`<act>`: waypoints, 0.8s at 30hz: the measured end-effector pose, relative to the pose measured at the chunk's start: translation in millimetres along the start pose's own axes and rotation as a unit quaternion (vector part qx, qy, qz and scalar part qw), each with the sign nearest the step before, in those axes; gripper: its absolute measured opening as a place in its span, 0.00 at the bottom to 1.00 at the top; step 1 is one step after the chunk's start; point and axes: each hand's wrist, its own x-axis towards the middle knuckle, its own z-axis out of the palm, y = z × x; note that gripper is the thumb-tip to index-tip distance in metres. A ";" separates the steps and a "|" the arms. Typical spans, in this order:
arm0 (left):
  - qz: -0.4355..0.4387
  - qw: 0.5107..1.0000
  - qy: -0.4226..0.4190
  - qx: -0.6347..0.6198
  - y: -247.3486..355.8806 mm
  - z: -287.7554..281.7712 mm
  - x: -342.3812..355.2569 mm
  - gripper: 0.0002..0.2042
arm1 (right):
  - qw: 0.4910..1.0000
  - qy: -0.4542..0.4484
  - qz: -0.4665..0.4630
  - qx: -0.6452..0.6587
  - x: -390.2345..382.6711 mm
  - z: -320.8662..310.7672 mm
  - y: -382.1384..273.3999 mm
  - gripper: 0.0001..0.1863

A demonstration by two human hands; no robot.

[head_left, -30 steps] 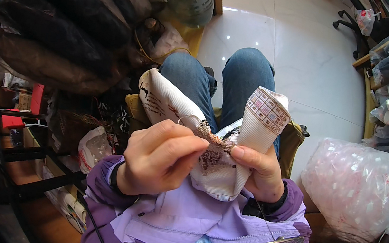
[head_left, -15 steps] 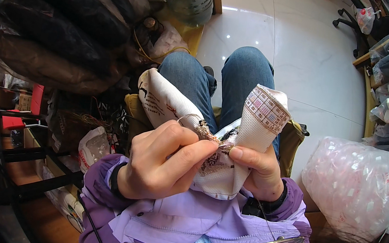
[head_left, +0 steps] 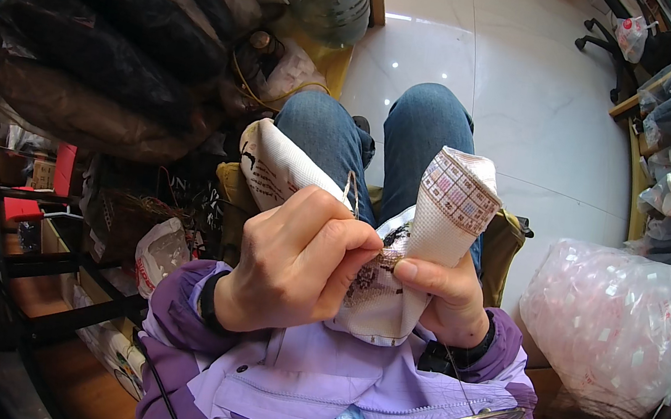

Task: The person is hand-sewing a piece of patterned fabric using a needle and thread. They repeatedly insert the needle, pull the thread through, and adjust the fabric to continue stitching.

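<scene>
- Cloth (head_left: 392, 293): white stitching fabric with a coloured grid pattern, held over the lap between both hands.
- Left hand (head_left: 294, 268): fingers pinched shut at the cloth's middle, seemingly on a needle too small to make out.
- Right hand (head_left: 447, 296): clamps the cloth's folded edge.
- Step: likely mid-stitch; the next move needs a steady pull.

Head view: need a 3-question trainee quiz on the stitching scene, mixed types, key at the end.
1. True or false: the left hand pinches at the white embroidery cloth with fingers closed.
2. Which hand supports the cloth from below with the thumb on top? A) left B) right C) neither
3. Fill in: the large bag of pink-white pieces sits on the person's ____ side.

Key: 1 true; 2 B, the right hand; 3 right.
</scene>
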 end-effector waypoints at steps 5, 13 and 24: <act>0.013 1.000 0.003 0.019 -2.5 1.4 0.6 0.06 | 1.000 0.005 0.005 -0.003 -0.2 0.1 0.6 0.27; 0.043 0.997 0.001 0.066 -4.9 2.7 3.3 0.08 | 1.000 0.004 0.007 -0.001 -0.2 -1.1 0.9 0.28; 0.058 0.995 0.014 0.081 -9.0 2.2 2.7 0.10 | 1.000 0.002 0.011 -0.002 -0.3 -1.7 1.6 0.32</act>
